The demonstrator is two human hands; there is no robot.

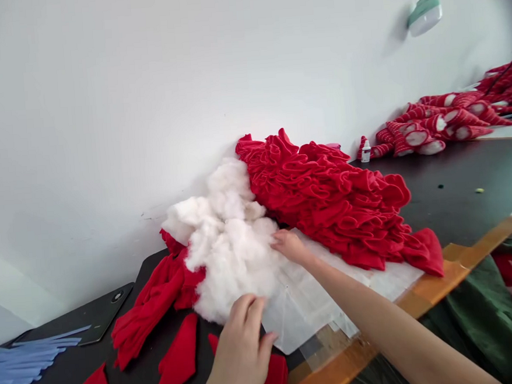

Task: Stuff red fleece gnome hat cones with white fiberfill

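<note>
A mound of white stuffing fibre [228, 241] lies on the dark table [478, 170] against the wall. My right hand [289, 246] reaches into its right side, fingers curled in a pinch on the fibre. My left hand [243, 348] rests at the mound's near edge, fingers bent, touching the fibre and a red felt piece [275, 378] under it. A big heap of red fleece pieces [339, 198] lies just right of the stuffing, on a clear plastic sheet [308, 305].
Flat red felt cut-outs [177, 358] and crumpled red fleece [150, 307] lie at the near left, blue strips [18, 363] and a black tablet [93, 314] farther left. Red-and-white stuffed items [435, 124] and a small bottle [366, 151] sit at the back right. The table's edge is orange [462, 259].
</note>
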